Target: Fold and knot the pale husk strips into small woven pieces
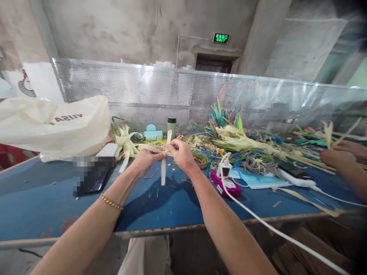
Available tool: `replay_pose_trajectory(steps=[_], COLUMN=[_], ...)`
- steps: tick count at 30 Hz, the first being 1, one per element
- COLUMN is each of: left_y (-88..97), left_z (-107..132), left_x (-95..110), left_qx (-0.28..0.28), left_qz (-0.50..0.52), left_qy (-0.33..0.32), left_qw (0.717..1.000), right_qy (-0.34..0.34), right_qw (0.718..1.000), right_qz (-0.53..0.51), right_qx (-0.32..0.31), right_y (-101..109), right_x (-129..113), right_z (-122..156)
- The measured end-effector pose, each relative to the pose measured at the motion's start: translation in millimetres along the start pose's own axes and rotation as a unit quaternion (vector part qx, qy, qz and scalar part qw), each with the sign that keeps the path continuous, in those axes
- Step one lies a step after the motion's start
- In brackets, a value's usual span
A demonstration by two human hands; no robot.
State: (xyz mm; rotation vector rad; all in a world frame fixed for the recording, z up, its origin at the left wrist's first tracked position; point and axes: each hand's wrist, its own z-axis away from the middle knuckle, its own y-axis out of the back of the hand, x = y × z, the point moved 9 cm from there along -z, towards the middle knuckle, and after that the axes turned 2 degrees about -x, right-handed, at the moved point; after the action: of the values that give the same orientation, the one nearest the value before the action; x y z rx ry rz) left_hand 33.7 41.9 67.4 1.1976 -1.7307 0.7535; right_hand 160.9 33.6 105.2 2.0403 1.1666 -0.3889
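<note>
Pale flat strips, like dried leaf or husk, cross between my hands above the blue table. One strip point(163, 172) hangs down below the fingers, and its upper end stands up above them; another runs out to the left over my left hand. My left hand point(148, 158) is closed in a pinch on the strips where they cross. Against it, my right hand point(181, 152) pinches the same crossing with thumb and forefinger. The exact fold is hidden by the fingertips. A bunch of similar pale strips point(126, 142) lies just left of my left hand.
A phone-like dark device point(96, 177) lies at left, near a large white bag point(57, 126). Behind my hands stands a green bottle point(171, 126). To the right are a purple power socket point(225, 185) with a white cable, tangled cords point(252, 165) and a co-worker's hands point(341, 154).
</note>
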Motion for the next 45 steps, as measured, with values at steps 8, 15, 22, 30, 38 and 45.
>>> replay_pose_trajectory(steps=[8, 15, 22, 30, 38, 45], left_y=[-3.9, -3.9, 1.7, 2.3, 6.0, 14.7], left_z=[0.2, 0.8, 0.5, -1.9, -1.7, -2.2], left_x=[2.8, 3.7, -0.1, 0.2, -3.6, -6.1], left_qx=[-0.013, -0.013, 0.017, 0.017, 0.047, 0.075], left_qz=[0.004, 0.003, -0.002, 0.082, 0.108, 0.06], left_qy=[0.0, -0.007, -0.001, -0.003, 0.006, -0.001], left_qw=[1.0, 1.0, 1.0, 0.996, 0.993, 0.995], right_qy=[-0.002, -0.003, -0.036, -0.045, -0.037, -0.036], right_qw=[1.0, 1.0, 0.995, 0.993, 0.994, 0.989], right_qz=[0.008, 0.007, -0.078, -0.102, -0.101, -0.122], right_qx=[0.005, 0.009, -0.053, -0.033, -0.033, -0.071], right_y=[-0.4, 0.6, -10.5, -10.1, -10.6, -19.3], right_x=[0.8, 0.0, 4.1, 12.8, 9.0, 8.4], right_z=[-0.6, -0.4, -0.1, -2.0, -1.4, -1.0])
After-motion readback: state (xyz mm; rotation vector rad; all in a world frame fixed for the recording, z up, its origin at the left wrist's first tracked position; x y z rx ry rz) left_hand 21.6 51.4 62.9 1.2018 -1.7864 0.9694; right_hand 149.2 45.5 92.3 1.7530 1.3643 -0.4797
